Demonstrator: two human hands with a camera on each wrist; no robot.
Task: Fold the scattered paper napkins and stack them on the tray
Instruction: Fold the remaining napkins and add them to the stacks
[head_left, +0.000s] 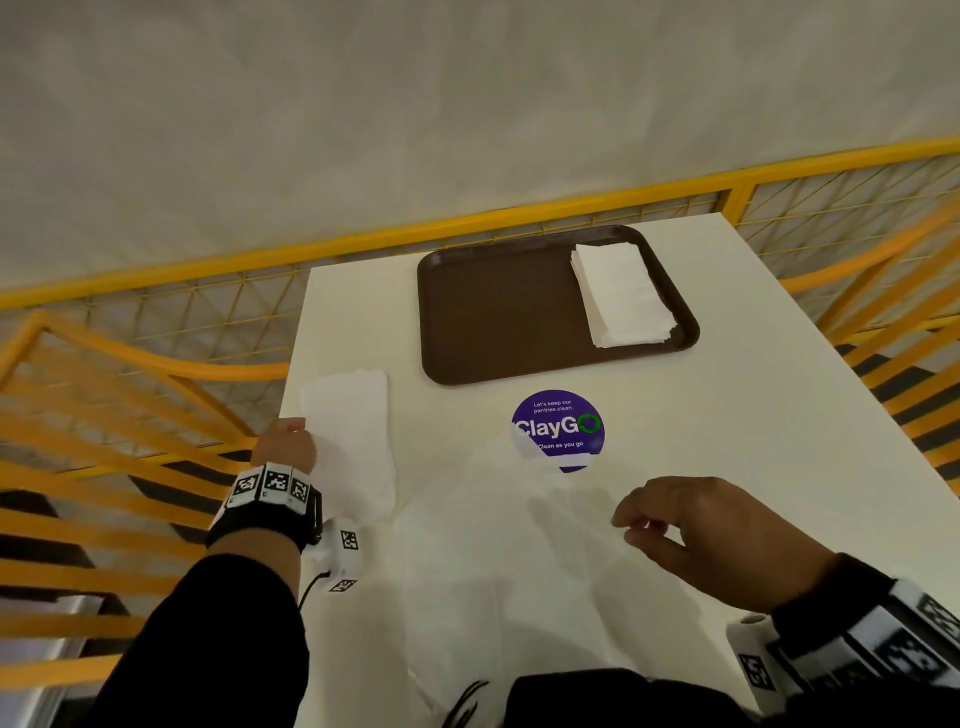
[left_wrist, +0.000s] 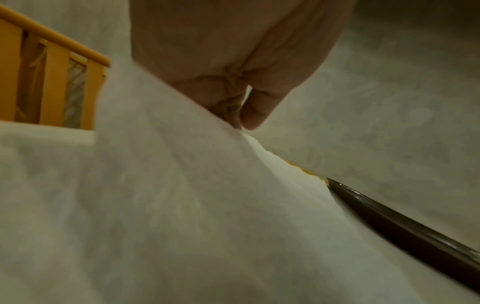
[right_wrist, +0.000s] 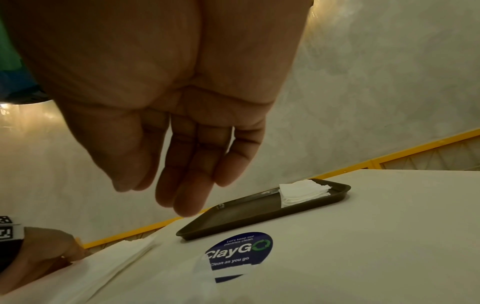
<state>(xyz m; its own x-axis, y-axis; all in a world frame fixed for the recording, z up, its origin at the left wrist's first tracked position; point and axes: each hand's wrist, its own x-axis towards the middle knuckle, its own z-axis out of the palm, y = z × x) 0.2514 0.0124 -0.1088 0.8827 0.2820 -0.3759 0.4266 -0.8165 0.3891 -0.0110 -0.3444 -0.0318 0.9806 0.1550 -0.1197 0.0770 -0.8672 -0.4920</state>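
A brown tray (head_left: 493, 312) sits at the far side of the white table, with a stack of folded napkins (head_left: 621, 296) on its right part. My left hand (head_left: 285, 441) is at the table's left edge and pinches the edge of a folded white napkin (head_left: 350, 441) between thumb and finger (left_wrist: 253, 117); the napkin (left_wrist: 182, 205) drapes below the hand. My right hand (head_left: 631, 525) hovers with relaxed fingers (right_wrist: 187, 197), holding nothing, above an unfolded napkin (head_left: 519, 571) that lies flat near me. The tray (right_wrist: 259, 211) and the stack (right_wrist: 303, 191) also show in the right wrist view.
A round purple ClayGo sticker (head_left: 558, 423) lies between the tray and the flat napkin, whose corner covers its lower edge. Yellow mesh railing (head_left: 156, 322) runs along the left, far and right sides of the table (head_left: 753, 415). A grey wall stands behind.
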